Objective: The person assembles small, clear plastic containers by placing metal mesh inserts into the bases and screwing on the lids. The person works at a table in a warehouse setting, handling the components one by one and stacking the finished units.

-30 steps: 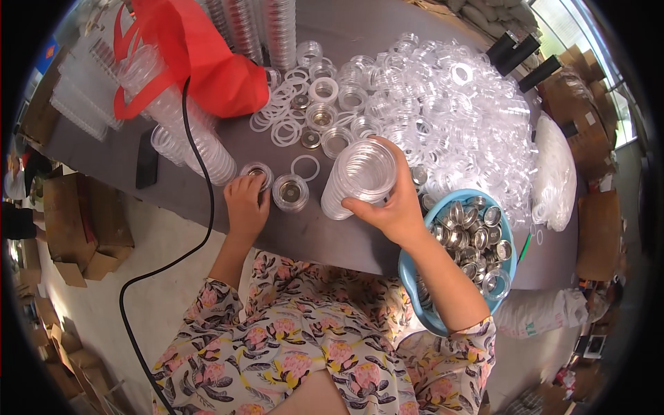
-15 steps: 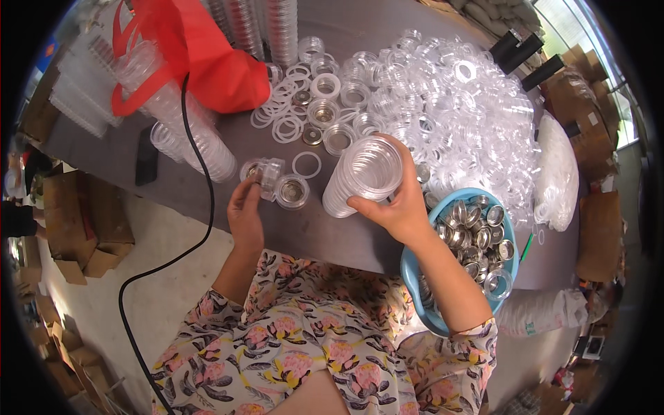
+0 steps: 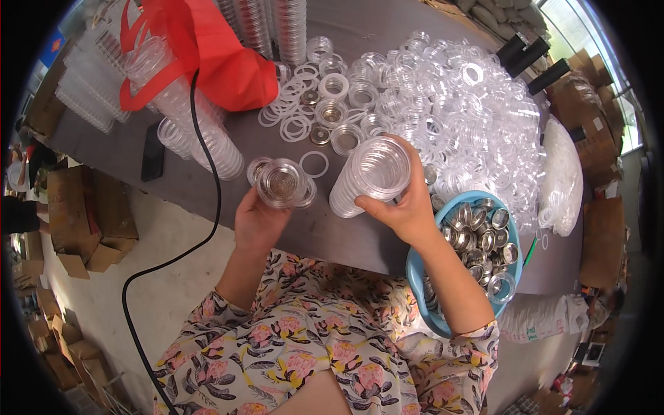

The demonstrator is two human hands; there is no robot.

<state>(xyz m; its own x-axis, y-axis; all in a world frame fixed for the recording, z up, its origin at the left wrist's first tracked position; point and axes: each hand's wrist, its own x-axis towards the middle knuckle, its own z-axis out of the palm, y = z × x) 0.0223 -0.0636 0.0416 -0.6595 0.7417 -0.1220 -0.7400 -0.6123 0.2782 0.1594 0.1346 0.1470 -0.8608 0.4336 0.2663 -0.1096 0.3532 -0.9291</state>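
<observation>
My right hand (image 3: 408, 207) is wrapped round a tilted stack of clear round plastic cups (image 3: 370, 176) just above the table's near edge. To its left, my left hand (image 3: 261, 223) grips a clear round plastic piece with a metallic-looking centre (image 3: 282, 183), its open face turned up. More round pieces (image 3: 259, 168) lie partly hidden behind that one. A flat clear ring (image 3: 315, 164) rests on the table between the hands. Under my right forearm stands a blue basin (image 3: 415, 277) holding many silvery metal caps (image 3: 477, 238).
A large heap of clear plastic rings and cups (image 3: 449, 111) covers the far right. Tall cup stacks (image 3: 289, 31) and a red bag (image 3: 225, 69) stand far left. A black cable (image 3: 218, 200) hangs across the left side, near a dark phone-like slab (image 3: 153, 152).
My left hand has lifted a round piece from the group on the table and turned its face up. The right hand keeps hold of the stack, almost unmoved.
</observation>
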